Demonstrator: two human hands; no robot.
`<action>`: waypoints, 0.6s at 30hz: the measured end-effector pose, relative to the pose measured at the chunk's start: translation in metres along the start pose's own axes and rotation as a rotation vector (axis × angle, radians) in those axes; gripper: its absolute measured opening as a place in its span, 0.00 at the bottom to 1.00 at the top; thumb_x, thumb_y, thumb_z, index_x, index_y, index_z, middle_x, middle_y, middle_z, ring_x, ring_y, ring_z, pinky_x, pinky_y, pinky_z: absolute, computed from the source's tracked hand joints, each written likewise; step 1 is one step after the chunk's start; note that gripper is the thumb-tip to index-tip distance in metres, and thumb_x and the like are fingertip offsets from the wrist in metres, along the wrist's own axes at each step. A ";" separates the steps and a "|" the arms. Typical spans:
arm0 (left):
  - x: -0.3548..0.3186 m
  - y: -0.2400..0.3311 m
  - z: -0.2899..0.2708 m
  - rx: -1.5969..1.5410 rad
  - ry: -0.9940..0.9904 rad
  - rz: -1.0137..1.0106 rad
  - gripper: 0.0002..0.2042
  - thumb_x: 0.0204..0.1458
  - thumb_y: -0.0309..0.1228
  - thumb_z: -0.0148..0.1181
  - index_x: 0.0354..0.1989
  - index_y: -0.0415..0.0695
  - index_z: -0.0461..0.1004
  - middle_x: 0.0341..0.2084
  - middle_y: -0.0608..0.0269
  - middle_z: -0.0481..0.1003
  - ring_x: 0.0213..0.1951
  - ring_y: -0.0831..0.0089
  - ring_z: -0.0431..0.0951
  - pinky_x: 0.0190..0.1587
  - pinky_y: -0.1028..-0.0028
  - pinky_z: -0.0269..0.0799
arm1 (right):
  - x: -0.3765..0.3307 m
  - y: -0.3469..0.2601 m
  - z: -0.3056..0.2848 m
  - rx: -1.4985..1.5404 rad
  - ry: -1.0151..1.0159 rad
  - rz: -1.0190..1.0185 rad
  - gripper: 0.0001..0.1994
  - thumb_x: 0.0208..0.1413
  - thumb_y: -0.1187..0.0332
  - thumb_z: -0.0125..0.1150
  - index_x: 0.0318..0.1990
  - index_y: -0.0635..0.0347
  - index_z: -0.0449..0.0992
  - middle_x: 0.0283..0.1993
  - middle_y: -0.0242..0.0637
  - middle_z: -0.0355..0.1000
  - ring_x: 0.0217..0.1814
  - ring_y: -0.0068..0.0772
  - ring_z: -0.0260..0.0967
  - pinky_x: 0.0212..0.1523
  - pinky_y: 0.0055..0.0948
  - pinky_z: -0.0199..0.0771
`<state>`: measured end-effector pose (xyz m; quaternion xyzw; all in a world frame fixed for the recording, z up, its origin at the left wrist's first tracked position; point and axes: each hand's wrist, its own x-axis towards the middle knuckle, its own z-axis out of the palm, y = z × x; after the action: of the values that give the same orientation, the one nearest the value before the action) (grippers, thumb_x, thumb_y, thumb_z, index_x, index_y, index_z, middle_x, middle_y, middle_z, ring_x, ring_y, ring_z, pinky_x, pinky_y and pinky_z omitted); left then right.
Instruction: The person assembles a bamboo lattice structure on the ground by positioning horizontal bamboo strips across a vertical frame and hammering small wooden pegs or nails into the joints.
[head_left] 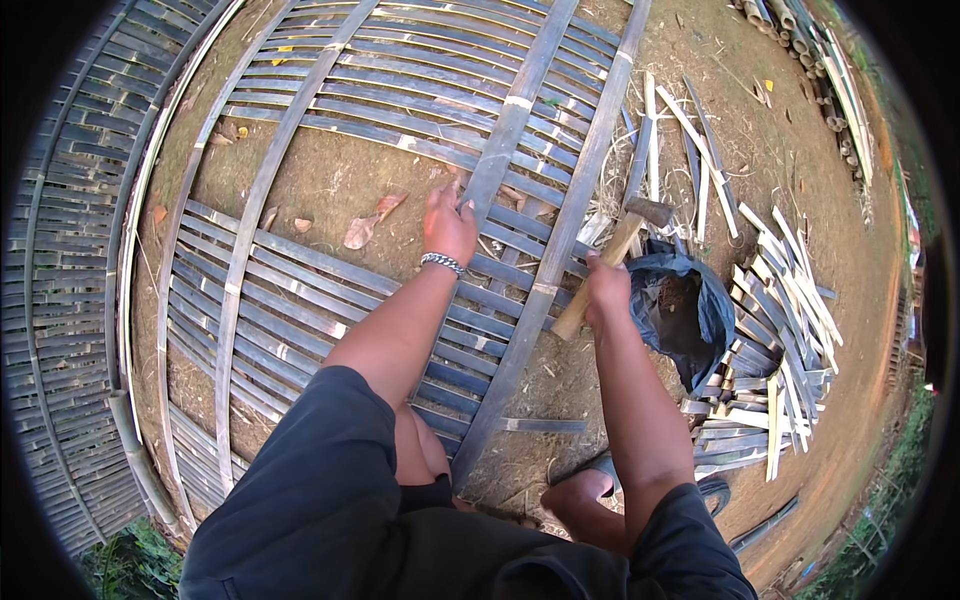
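My right hand (607,287) is wrapped around the wooden handle of a hammer (625,238); its dark head points away from me, up and to the right. My left hand (450,228), with a chain bracelet on the wrist, is at the edge of a long bamboo strip (500,140). Its fingers are partly stretched and apart, touching the strip's left side. This strip crosses many thin slats of a bamboo lattice panel (300,290) lying on the ground. Left of my left hand, a gap between the slats shows bare soil and dry leaves (372,222).
A black plastic bag (690,300) stands open right of my right hand. Beside it lies a heap of split bamboo pieces (790,320), with loose strips (700,150) farther off. Bamboo poles (800,50) lie at the far right. Another slatted bamboo panel (70,280) borders the left.
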<state>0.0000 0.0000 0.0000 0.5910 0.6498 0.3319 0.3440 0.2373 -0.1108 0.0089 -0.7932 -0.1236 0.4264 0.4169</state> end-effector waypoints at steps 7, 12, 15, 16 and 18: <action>0.008 -0.015 -0.001 0.004 -0.050 0.146 0.23 0.59 0.20 0.56 0.65 0.36 0.71 0.60 0.43 0.69 0.55 0.55 0.80 0.58 0.66 0.77 | -0.014 -0.014 0.005 0.134 -0.006 0.017 0.19 0.65 0.64 0.64 0.56 0.68 0.71 0.47 0.39 0.73 0.47 0.32 0.68 0.50 0.38 0.69; 0.011 -0.019 0.005 0.079 -0.018 0.238 0.24 0.59 0.18 0.55 0.66 0.37 0.70 0.60 0.44 0.69 0.55 0.54 0.79 0.59 0.65 0.76 | -0.003 -0.020 0.002 0.182 -0.023 0.032 0.19 0.64 0.65 0.65 0.55 0.69 0.71 0.47 0.41 0.74 0.47 0.34 0.69 0.50 0.38 0.69; 0.013 -0.017 0.007 0.090 -0.026 0.259 0.25 0.58 0.18 0.55 0.66 0.37 0.69 0.59 0.45 0.69 0.55 0.53 0.78 0.60 0.63 0.75 | -0.001 -0.021 0.000 0.172 -0.063 0.056 0.21 0.65 0.64 0.64 0.59 0.69 0.70 0.51 0.42 0.73 0.52 0.36 0.69 0.55 0.39 0.69; 0.013 -0.018 0.007 0.086 -0.015 0.276 0.25 0.58 0.18 0.55 0.66 0.38 0.68 0.59 0.45 0.69 0.55 0.53 0.78 0.60 0.62 0.74 | -0.003 -0.022 0.001 0.160 -0.072 0.057 0.21 0.65 0.64 0.64 0.59 0.69 0.70 0.51 0.42 0.73 0.52 0.36 0.69 0.55 0.40 0.69; 0.013 -0.019 0.008 0.079 -0.011 0.287 0.25 0.58 0.18 0.55 0.66 0.38 0.68 0.59 0.45 0.69 0.55 0.53 0.78 0.60 0.62 0.74 | -0.004 -0.021 0.001 0.154 -0.084 0.054 0.22 0.65 0.64 0.64 0.59 0.69 0.70 0.52 0.43 0.73 0.53 0.37 0.69 0.56 0.40 0.69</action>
<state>-0.0040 0.0115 -0.0207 0.6927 0.5691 0.3487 0.2733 0.2375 -0.0993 0.0266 -0.7431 -0.0867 0.4786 0.4595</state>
